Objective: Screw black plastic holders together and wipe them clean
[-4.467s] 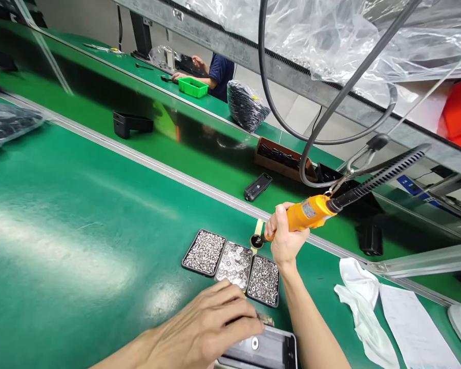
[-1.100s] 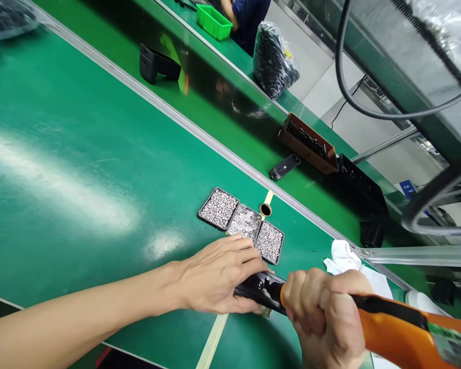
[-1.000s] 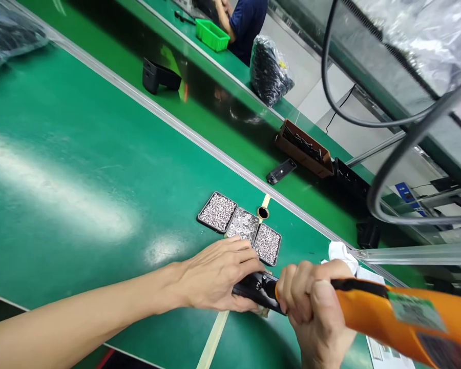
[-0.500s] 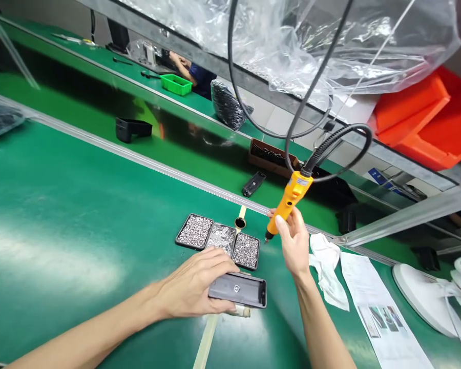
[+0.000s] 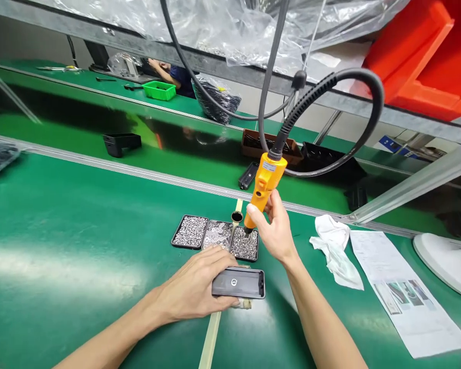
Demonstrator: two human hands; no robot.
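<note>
My left hand (image 5: 200, 284) grips the left end of a dark grey, hollow plastic housing (image 5: 240, 283), which rests on a pale taped block (image 5: 246, 303). A small round metal part sits in the middle of the housing. In my right hand (image 5: 274, 228) is a yellow electric screwdriver (image 5: 264, 184), tilted with its tip down over the right-hand tray (image 5: 245, 243) of small metal parts. Whether the tip touches them I cannot tell. Beside it stand the middle tray (image 5: 217, 234), partly behind my left hand, and the left tray (image 5: 190, 231), both full of small metal pieces.
A small round dark-topped item (image 5: 237, 216) lies behind the trays. To the right are a white cloth (image 5: 332, 251) and a printed sheet (image 5: 407, 292). The screwdriver's cable (image 5: 376, 97) loops overhead by a red bin (image 5: 411, 61). Another person's arm (image 5: 165, 72) shows across the bench.
My right hand has brought the electric screwdriver left, from beside the right-hand tray to over it. My left hand keeps its hold on the housing. The whole view has shifted slightly.
</note>
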